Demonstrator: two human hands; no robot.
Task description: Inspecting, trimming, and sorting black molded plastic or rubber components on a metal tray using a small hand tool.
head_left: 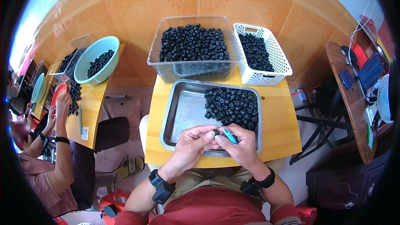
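Head view: left hand (pixel 191 142) pinches a dark piece (pixel 217 132), right hand (pixel 243 146) clamps a blue tool (pixel 230 136); a nine-o'clock slip could jab the left hand.

Small handwork workshop, apparently, in a room with tan patterned wall panels (pixel 250 0). Indicators: a yellow desk (pixel 280 129) bearing a clear plastic tub (pixel 187 63), a white perforated basket (pixel 260 78) and a metal tray (pixel 183 110), all stocked with small black pieces (pixel 233 106); at left, a co-worker (pixel 48 179) at a similarly laden second desk (pixel 88 118).
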